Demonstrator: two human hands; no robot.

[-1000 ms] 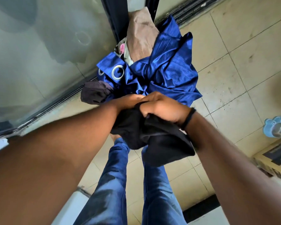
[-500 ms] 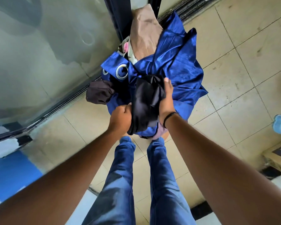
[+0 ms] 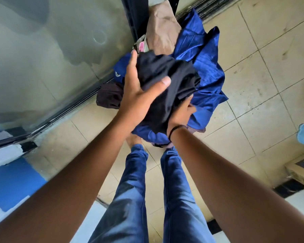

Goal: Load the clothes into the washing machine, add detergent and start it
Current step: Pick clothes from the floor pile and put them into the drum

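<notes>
- Bright, even daylight falls on the tiled floor (image 3: pixel 263 71), with only soft, faint shadows.
- The glass panel (image 3: pixel 42 55) left of the floor is hazy, showing dull grey reflections and little glare.
- Satin sheen glints along folds of the blue cloth (image 3: pixel 205 67).
- Wide-angle distortion bends the floor's grout lines and stretches both forearms toward the lower corners.
- Slight motion blur softens the left hand (image 3: pixel 139 92).

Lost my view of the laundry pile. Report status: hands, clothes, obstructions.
Left hand and right hand both grip the black garment, held above the blue cloth pile on the floor. Washing machine not in view. Nothing blocking the hands.
</notes>
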